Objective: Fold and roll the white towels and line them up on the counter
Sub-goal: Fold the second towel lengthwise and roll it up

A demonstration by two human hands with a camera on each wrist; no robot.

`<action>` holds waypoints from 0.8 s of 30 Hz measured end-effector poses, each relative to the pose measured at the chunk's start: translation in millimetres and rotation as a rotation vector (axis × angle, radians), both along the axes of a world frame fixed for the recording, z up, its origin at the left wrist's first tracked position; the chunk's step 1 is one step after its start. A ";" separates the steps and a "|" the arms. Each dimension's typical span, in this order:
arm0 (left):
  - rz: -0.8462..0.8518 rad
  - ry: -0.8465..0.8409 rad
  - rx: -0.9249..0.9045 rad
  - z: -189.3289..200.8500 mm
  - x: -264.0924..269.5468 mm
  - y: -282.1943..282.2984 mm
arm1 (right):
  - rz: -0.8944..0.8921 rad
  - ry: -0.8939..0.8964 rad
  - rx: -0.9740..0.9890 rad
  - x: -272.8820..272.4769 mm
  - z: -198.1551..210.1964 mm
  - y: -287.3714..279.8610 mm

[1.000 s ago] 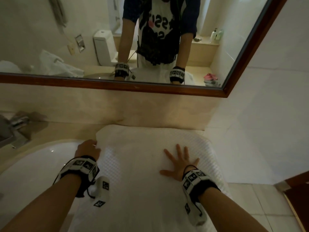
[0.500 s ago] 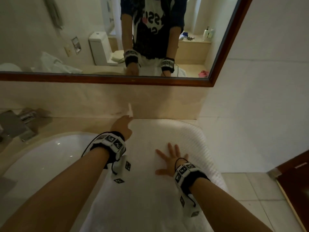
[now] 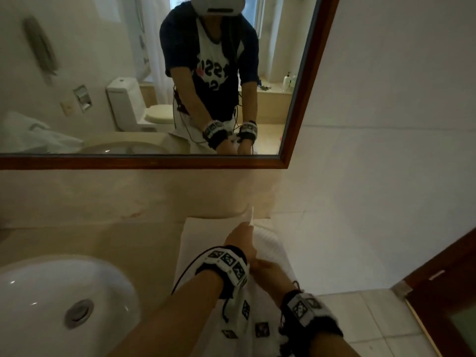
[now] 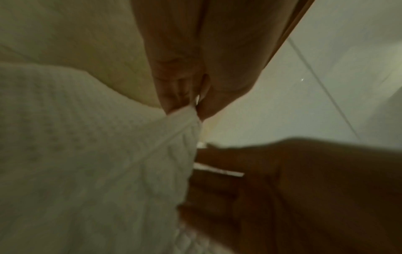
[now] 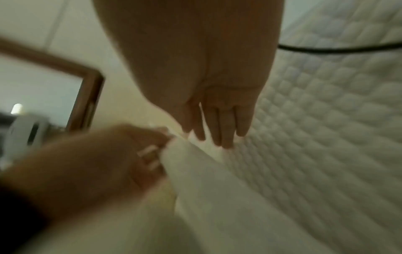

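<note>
Counter (image 3: 103,240) bears towel (image 3: 203,233), left hand (image 3: 239,239) pinching (corner raised).

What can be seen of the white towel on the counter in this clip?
The white towel, waffle-textured cloth with a plain hem, lies spread on the beige counter right of the sink, its near end hanging over the edge. The left hand pinches a lifted corner; the right hand presses flat on it.

The left forearm reaches toward 12 o'clock across the right wrist, its left hand (image 3: 240,239) pinching cloth between thumb and fingers (image 4: 174,96). The right hand (image 3: 268,270), at 5 o'clock of it, lies flat with fingers (image 5: 224,130) straight.
</note>
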State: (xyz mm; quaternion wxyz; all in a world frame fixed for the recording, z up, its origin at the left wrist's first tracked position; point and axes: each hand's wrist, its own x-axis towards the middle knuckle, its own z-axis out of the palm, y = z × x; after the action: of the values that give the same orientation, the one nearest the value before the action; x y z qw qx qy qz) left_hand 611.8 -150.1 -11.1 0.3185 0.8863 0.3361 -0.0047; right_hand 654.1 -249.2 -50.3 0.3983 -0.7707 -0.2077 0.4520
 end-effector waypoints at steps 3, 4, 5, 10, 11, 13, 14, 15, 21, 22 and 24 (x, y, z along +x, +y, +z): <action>-0.041 -0.008 -0.023 -13.4 12.3 -11.1 | -0.273 0.169 0.088 40.0 4.7 2.4; -0.042 -0.020 -0.038 -17.1 16.5 -12.3 | -0.248 0.149 0.082 49.4 8.3 5.1; -0.035 -0.026 -0.055 -19.7 20.2 -12.9 | -0.213 0.116 0.060 56.5 11.5 8.7; -0.123 0.020 -0.128 -26.4 35.1 -15.7 | -0.125 -0.130 -0.086 87.1 2.6 47.3; -0.165 0.025 -0.121 -26.7 34.2 -14.0 | -0.100 -0.204 -0.125 92.9 -2.3 55.2; -0.165 -0.043 -0.151 -26.1 25.1 -1.1 | -0.041 -0.328 -0.197 101.1 -6.0 65.7; -0.139 -0.081 -0.159 -26.7 17.6 9.1 | -0.028 -0.356 -0.221 105.4 -7.0 69.6; -0.109 -0.087 -0.121 -27.6 9.7 21.6 | -0.022 -0.368 -0.241 109.8 -7.5 72.8; -0.111 0.418 0.180 -62.0 -34.4 66.2 | -0.047 -0.358 -0.369 135.2 -19.3 84.6; -0.117 0.447 0.186 -64.8 -38.6 65.7 | -0.036 -0.344 -0.388 136.9 -21.9 86.3; -0.106 0.497 0.192 -69.5 -39.8 68.1 | -0.048 -0.338 -0.404 136.9 -21.4 89.1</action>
State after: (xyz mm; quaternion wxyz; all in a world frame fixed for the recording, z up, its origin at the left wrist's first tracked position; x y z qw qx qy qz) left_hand 571.9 -82.0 -80.6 0.1403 0.9004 0.3561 -0.2066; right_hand 791.0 -160.1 -71.7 0.2065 -0.9039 -0.1583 0.3395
